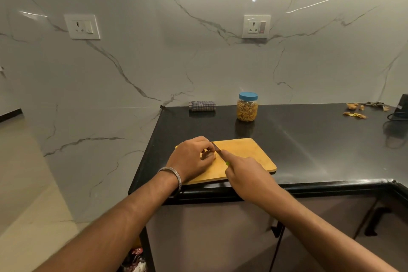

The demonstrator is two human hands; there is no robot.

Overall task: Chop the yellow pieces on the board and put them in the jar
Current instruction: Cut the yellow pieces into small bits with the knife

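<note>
A wooden cutting board point(247, 150) lies at the near edge of the black counter point(309, 139). My left hand point(192, 158) rests on the board's left end, fingers curled over a pale yellow piece point(208, 155) that is mostly hidden. My right hand point(245, 171) grips a knife point(217, 149) by its green handle, index finger along the spine, the blade angled down right beside the yellow piece. A clear jar point(247, 107) with a blue lid on, filled with yellow-brown pieces, stands behind the board near the wall.
A folded checked cloth point(202, 106) lies against the marble wall, left of the jar. Peel scraps point(356, 110) and a dark cable point(397, 115) sit at the counter's far right. The counter drops off at the left edge beside my left hand.
</note>
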